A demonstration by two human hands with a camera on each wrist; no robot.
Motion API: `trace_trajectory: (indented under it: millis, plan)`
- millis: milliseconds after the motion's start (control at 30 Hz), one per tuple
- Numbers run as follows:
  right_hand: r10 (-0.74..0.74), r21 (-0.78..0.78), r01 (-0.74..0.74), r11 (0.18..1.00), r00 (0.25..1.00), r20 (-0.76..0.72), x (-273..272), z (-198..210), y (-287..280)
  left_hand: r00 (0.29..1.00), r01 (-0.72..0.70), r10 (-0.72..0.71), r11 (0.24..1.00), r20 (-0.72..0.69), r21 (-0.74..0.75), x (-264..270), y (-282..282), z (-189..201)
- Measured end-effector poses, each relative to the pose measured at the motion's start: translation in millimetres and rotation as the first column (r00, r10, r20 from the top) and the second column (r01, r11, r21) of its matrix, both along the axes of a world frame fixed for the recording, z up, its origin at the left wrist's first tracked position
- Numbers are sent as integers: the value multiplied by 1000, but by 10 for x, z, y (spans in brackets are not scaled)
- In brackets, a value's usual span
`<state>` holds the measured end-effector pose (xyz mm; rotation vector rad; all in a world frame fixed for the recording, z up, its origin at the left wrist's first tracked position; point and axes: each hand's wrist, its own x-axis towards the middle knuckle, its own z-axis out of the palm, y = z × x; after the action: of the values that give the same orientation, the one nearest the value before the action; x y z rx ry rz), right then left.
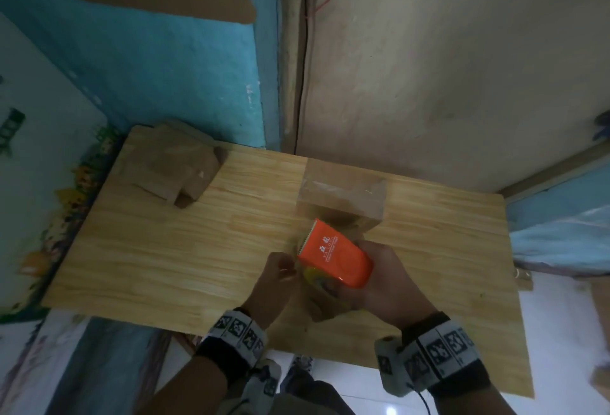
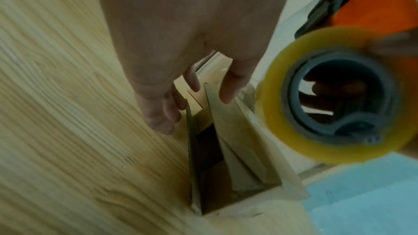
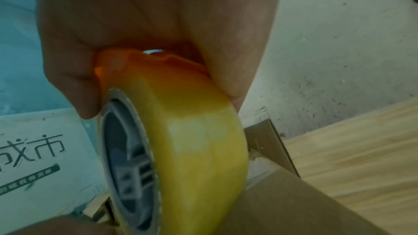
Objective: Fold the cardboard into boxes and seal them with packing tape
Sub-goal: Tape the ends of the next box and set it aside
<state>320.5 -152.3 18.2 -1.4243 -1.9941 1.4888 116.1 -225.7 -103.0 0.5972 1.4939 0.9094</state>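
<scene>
My right hand (image 1: 383,279) grips an orange tape dispenser (image 1: 333,256) loaded with a yellowish roll of packing tape (image 3: 199,140), just above a small brown cardboard box (image 1: 325,310) near the table's front edge. In the left wrist view the box's flaps (image 2: 226,131) stand partly apart over a dark gap. My left hand (image 1: 279,269) is just left of the dispenser. Its fingers (image 2: 158,113) hang loosely straight over the flaps and hold nothing that I can see. The box is mostly hidden under both hands in the head view.
A folded brown box (image 1: 343,193) stands behind the dispenser at mid-table. Several flat cardboard pieces (image 1: 171,167) lie piled at the back left corner of the wooden table (image 1: 165,249). Walls close off the back, and the floor shows at the front and right.
</scene>
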Motion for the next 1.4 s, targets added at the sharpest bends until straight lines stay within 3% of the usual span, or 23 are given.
trace_trajectory:
  millis: [100,167,267,367,433,533,600,633,667,767,833,1033,1133,1400]
  plan:
    - [-88,-11,88,996,994,-60,77,74,-15,984,110,-100,992,-146,59,81,10,202]
    - [-147,15,149,989,986,-80,172,163,-2,905,262,-223,963,-363,62,136,5,288]
    - [-194,68,200,978,978,-78,330,297,32,594,495,-435,861,-677,-118,240,36,253]
    - [-235,122,243,962,969,-75,448,379,67,284,628,-504,741,-816,-239,403,153,276]
    - [-256,138,266,954,963,-84,491,389,81,146,681,-513,673,-846,-290,547,238,331]
    - [-267,150,277,949,960,-84,541,388,83,86,684,-537,644,-839,-342,670,357,335]
    - [-258,151,267,952,963,-78,578,385,78,87,699,-547,629,-832,-340,684,423,347]
    - [-257,150,266,952,963,-81,587,389,75,120,718,-538,628,-834,-301,664,445,363]
    - [-257,146,268,952,962,-92,593,395,71,190,735,-522,637,-831,-232,624,453,357]
    - [-270,109,288,951,950,-156,614,410,66,562,670,-490,742,-667,19,431,394,260]
    - [-246,99,267,959,951,-185,630,421,55,651,633,-492,773,-578,55,307,313,131]
    - [-156,92,176,980,969,-189,508,424,46,683,648,-510,754,-523,111,117,199,-121]
    - [-101,74,113,991,983,-154,417,377,24,734,607,-527,792,-428,65,91,208,-108]
    - [23,99,-8,995,988,-153,228,352,-16,745,583,-545,812,-385,-21,-109,116,-214]
